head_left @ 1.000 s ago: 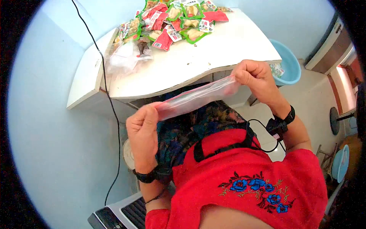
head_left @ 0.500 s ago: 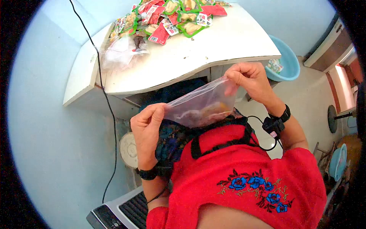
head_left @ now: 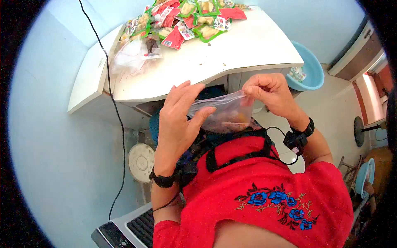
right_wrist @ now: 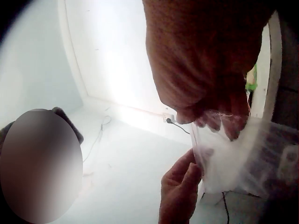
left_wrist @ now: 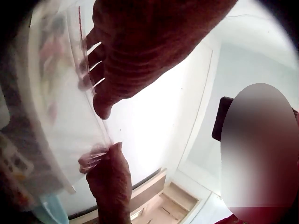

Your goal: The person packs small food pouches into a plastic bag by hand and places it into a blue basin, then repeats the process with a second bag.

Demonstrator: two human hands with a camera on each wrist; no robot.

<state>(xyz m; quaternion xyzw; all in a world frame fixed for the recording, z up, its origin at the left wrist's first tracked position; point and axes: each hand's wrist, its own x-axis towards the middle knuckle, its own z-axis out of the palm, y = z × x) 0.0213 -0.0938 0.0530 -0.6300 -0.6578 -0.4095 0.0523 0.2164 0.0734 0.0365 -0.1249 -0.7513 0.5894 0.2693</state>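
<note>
A clear zip-top plastic bag [head_left: 229, 110] hangs between both hands above the lap, with something yellowish and reddish showing low inside it. My right hand [head_left: 273, 94] pinches its upper right corner between thumb and curled fingers. At the other end, my left hand [head_left: 178, 118] has its fingers extended, spread a little, with the thumb across the near side of the bag's top. The left wrist view shows the left fingers [left_wrist: 97, 77] lying along the bag's red-lined mouth. In the right wrist view the bag's film [right_wrist: 224, 163] spans from one hand to the other.
Green and red food packets [head_left: 202, 20] are heaped at the back of the white table [head_left: 244, 45]. Crumpled clear plastic bags [head_left: 134, 58] lie at its left. A blue basin [head_left: 316, 68] stands right. A black cable [head_left: 118, 111] hangs at left, near a round white stool [head_left: 141, 162].
The bag has swung from nearly flat to hanging down. My left hand has released its pinch on the left corner, straightened its fingers and moved right along the top. The right hand keeps its pinch.
</note>
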